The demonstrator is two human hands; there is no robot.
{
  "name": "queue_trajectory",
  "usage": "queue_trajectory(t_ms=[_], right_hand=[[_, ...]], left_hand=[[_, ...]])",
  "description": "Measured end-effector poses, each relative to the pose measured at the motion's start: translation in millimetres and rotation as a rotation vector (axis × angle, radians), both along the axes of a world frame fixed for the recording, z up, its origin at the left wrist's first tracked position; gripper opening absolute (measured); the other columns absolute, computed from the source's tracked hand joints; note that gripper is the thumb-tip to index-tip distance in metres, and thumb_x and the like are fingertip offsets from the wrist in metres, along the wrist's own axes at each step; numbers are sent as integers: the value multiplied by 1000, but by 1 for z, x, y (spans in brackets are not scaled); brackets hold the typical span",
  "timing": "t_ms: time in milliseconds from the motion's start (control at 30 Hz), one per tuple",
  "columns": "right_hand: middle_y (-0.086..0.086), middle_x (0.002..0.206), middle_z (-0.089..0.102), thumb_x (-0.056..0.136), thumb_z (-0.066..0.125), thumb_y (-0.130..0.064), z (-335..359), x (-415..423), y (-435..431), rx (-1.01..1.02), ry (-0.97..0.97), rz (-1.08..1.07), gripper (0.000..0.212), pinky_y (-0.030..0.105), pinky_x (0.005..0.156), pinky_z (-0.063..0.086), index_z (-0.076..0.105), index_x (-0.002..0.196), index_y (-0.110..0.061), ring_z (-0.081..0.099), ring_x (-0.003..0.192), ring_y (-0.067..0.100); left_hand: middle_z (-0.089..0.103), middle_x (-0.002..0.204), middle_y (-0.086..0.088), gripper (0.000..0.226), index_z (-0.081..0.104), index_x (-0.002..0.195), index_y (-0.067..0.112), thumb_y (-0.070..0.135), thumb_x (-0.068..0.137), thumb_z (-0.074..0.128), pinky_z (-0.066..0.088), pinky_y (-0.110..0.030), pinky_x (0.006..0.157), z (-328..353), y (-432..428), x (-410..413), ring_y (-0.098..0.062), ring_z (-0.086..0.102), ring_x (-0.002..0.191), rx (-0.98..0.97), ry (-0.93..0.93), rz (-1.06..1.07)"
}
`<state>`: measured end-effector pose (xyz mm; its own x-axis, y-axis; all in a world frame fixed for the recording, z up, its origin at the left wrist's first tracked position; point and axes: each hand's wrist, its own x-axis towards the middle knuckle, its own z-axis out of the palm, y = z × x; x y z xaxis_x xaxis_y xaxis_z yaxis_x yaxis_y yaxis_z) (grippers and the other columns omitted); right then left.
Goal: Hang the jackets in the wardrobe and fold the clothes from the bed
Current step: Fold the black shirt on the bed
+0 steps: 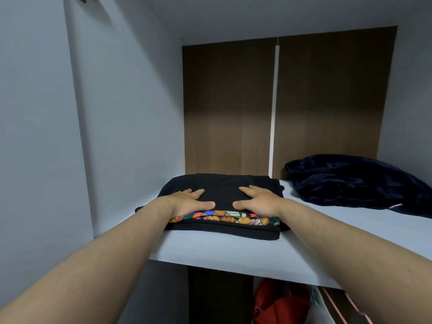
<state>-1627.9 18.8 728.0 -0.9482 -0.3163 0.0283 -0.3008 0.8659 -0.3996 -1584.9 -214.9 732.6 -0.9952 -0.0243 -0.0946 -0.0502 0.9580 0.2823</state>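
White wardrobe shelf (233,251) runs across mid frame, its front edge dropping toward lower right. The stack of folded clothes (222,231) sits left of centre on the shelf, its left edge near the white side wall (128,136) and its back edge near the brown back panel (229,113). Bare shelf in front of the stack and to its right. A navy plush blanket (355,183) is bunched at right of frame, just beside the stack's right back corner. The stack, top down: black garment (222,190), teddy-bear print garment (224,216) with only its front edge showing, and another black piece underneath. Left hand (189,202) and right hand (259,202) lie palm-down on the top garment, fingers straight and spread, thumbs pointing at each other, nothing grasped. Both forearms are stretched forward from the lower corners. Below the shelf, lower centre, a red garment (280,300).
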Motion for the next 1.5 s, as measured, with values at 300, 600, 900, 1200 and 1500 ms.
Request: queue_trajectory(t_ms=[300,600,900,1200,1500], right_hand=[[7,152,40,73,51,-76,-10,-49,-7,-236,56,-232,94,47,113,35,35,152,-28,38,138,29],[5,163,24,82,51,-75,-14,-92,-12,-220,3,-222,91,47,119,27,22,156,-32,24,148,30],[4,164,21,84,54,-71,-15,-131,-13,-271,-22,-217,88,49,120,25,22,157,-32,22,149,30],[5,162,26,86,54,-69,-14,-151,-17,-268,-27,-235,87,49,118,29,22,157,-30,27,147,31],[5,159,33,87,56,-67,-13,-151,-17,-303,-17,-241,85,48,115,34,25,156,-28,34,143,30]], left_hand=[[39,153,-3,70,38,148,30,70,91,36,25,-47,116,-6,-25,-52,-24,31,142,15,401,218],[8,166,-7,74,16,157,36,71,93,30,9,-50,122,-7,-37,-110,-31,4,152,43,51,230],[11,166,-7,76,16,157,36,73,92,27,12,-48,122,-8,-37,-148,-32,10,152,-14,37,245],[15,165,-6,79,18,157,36,76,89,27,14,-49,121,-6,-39,-173,-30,14,151,-23,24,237],[55,140,-5,64,51,140,22,64,95,38,43,-40,104,-5,-36,-163,-26,51,127,51,233,180]])
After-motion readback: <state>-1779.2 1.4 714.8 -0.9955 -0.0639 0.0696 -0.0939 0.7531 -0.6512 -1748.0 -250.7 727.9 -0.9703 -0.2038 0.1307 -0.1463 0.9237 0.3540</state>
